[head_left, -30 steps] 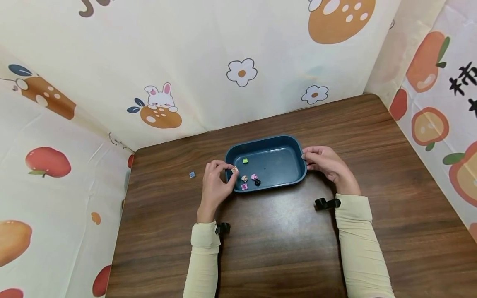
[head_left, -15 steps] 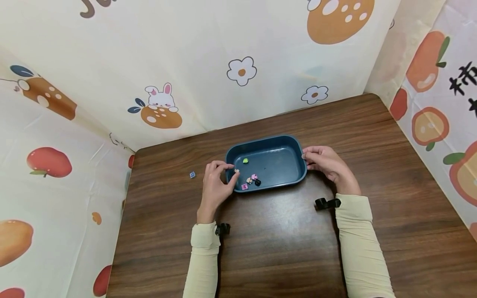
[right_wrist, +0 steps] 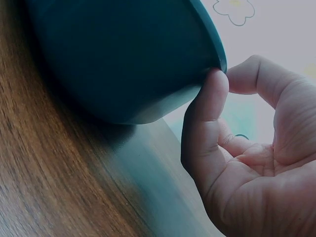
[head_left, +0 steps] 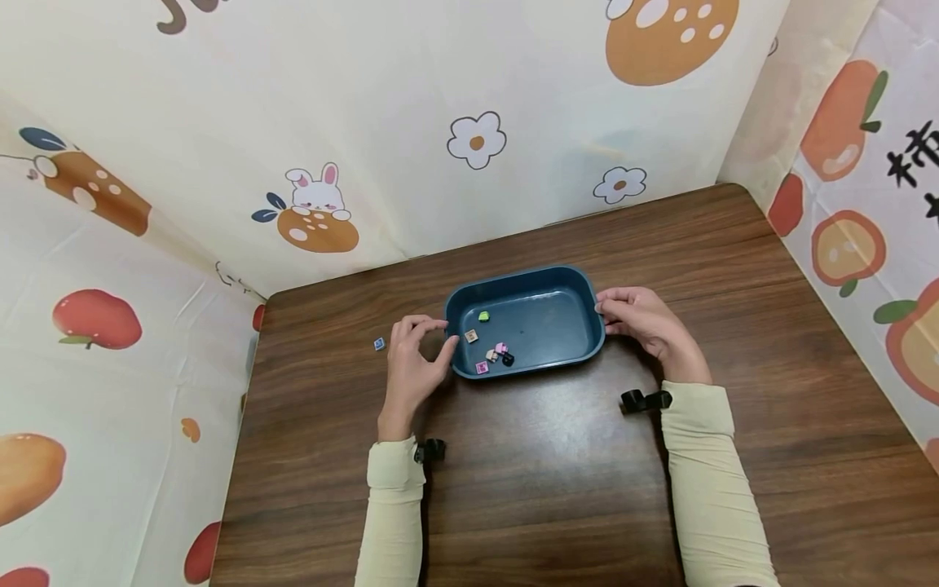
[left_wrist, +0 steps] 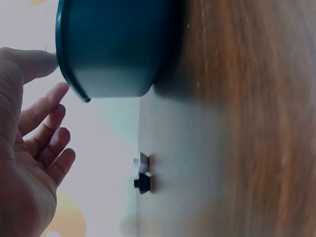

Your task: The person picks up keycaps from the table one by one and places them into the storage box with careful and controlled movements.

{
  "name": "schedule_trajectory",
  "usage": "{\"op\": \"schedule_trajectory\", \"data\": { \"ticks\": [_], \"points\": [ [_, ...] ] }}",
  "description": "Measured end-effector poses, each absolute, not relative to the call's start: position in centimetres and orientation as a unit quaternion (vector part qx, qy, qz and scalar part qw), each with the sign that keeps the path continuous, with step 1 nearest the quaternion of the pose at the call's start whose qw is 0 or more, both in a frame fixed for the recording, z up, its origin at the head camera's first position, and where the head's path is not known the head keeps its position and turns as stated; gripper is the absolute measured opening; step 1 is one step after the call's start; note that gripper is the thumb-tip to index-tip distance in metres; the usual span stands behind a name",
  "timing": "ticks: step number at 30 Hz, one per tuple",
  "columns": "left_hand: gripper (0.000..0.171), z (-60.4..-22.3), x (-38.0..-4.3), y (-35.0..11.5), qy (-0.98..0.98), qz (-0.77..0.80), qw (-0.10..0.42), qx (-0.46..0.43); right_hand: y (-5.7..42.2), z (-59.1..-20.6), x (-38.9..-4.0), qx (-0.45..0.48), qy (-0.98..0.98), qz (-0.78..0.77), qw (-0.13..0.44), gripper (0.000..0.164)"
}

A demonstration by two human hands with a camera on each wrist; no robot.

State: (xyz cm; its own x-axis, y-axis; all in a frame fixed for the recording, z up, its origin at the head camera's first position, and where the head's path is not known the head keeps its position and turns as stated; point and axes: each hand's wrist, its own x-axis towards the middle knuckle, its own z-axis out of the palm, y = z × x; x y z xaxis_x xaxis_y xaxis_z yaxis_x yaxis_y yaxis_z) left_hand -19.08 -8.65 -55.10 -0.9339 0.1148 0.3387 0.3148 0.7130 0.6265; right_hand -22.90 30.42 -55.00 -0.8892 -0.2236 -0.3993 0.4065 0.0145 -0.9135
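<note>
A dark blue tray (head_left: 553, 359) stands on the table, with several small pieces at its left end. Among them are a tan square piece (head_left: 472, 336), a green one (head_left: 483, 316), a magenta square one (head_left: 482, 368) and a black one (head_left: 509, 359). My left hand (head_left: 412, 367) is at the tray's left rim, thumb and fingers apart, holding nothing. In the left wrist view, the fingers of that hand (left_wrist: 29, 143) are loosely spread beside the tray wall (left_wrist: 113, 54). My right hand (head_left: 649, 326) pinches the right rim between thumb and finger, as the right wrist view shows.
A small blue square piece (head_left: 379, 344) lies on the wooden table (head_left: 557, 473), left of my left hand. Two small pieces, one pale and one black (left_wrist: 142, 183), show beyond the tray in the left wrist view. A printed curtain (head_left: 396, 147) hangs behind the table.
My left hand has let go of the tan piece, which now lies in the tray, and has drawn back left to the rim. The cream piece shifted right earlier. My right hand stays put.
</note>
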Motion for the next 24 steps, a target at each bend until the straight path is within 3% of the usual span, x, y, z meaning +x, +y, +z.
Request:
{"op": "schedule_trajectory", "data": {
  "ticks": [9,16,24],
  "points": [
    [0.032,-54.8,-19.0,-10.0,-0.92,-0.341,0.156,-0.113,30.4,-55.1,-22.9,0.066,0.685,-0.689,0.228,0.035],
    [0.031,-55.0,-19.1,-11.2,-0.923,-0.325,0.181,-0.096,30.4,-55.2,-22.9,0.063,0.683,-0.692,0.224,0.03],
    [0.03,-55.9,-19.4,-13.2,-0.931,-0.318,0.172,-0.048,30.5,-55.3,-22.9,0.058,0.678,-0.699,0.22,0.025]
  ]
}}
